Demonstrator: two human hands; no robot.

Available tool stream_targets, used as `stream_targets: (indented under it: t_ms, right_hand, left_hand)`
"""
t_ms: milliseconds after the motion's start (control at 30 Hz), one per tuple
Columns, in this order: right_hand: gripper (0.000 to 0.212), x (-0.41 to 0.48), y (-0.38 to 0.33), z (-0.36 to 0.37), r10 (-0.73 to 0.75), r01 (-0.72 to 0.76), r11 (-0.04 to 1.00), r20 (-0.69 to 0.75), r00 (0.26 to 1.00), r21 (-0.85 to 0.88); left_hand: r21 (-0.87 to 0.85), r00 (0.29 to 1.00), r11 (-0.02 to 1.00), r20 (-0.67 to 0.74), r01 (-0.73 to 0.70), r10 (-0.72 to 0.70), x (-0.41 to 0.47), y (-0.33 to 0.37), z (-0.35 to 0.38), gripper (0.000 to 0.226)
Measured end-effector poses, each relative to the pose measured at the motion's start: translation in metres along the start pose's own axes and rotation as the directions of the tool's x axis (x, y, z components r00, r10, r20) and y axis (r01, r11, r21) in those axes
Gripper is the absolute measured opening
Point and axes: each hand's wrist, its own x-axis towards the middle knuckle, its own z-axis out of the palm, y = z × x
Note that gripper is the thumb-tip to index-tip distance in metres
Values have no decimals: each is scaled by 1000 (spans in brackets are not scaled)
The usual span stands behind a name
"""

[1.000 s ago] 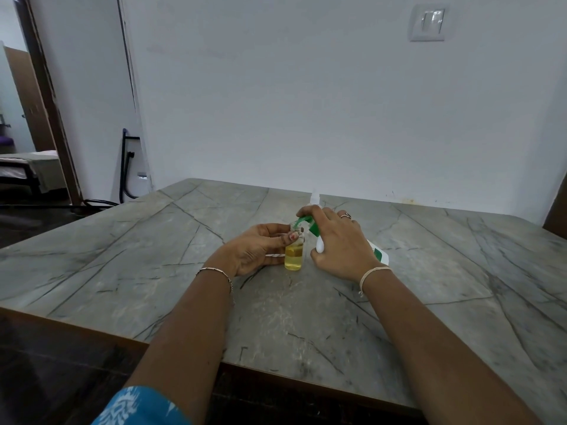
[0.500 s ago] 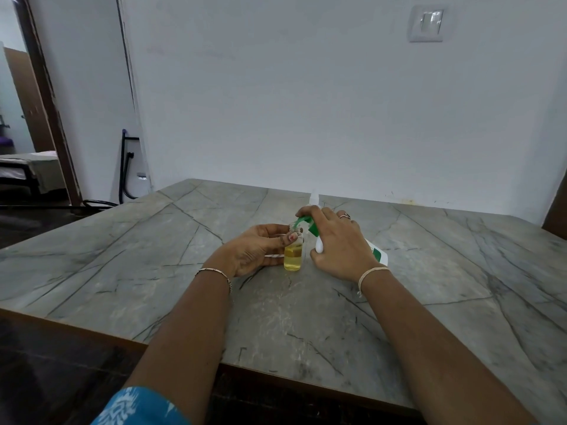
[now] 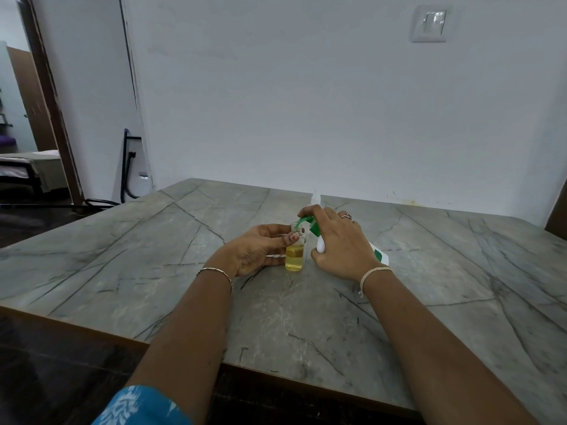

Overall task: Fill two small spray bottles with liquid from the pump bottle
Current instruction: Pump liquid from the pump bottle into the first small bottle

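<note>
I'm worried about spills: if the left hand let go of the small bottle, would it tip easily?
Probably tippy: the small bottle is narrow and upright on the table, held by the left hand. Its yellow liquid, over half full, likely adds steadying weight. Uncapped under the green spout, it would likely spill if knocked.

1. The surface (image 3: 429, 271) is grey stone crossed by thin dark veins, with a brown edge.
2. The small bottle (image 3: 294, 257) is clear and holds pale yellow liquid.
3. The pump bottle (image 3: 320, 247) is white, with a green pump head and a green label patch.
4. The sleeve (image 3: 135, 406) is bright blue with a white leafy print.
5. The wall (image 3: 306, 102) is plain pale grey-white, and the switch plate (image 3: 429, 23) is white.
</note>
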Motion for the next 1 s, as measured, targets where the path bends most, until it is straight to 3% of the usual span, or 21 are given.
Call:
stream_targets:
  t_ms: [200, 500, 1000]
  right_hand:
    - [72, -2, 1, 0, -11, 11, 1000, 5, 1000, -10]
    - [68, -1, 0, 1, -3, 3, 1000, 5, 1000, 2]
    - [68, -1, 2, 1, -8, 8, 1000, -2, 1000, -1]
  left_hand:
    - [-10, 1000, 1000, 0, -6, 6, -1, 0, -1, 43]
    - [3, 1000, 1000, -1, -1, 1, 1, -1, -1, 56]
    - [8, 1000, 1000, 6, -6, 6, -1, 0, -1, 56]
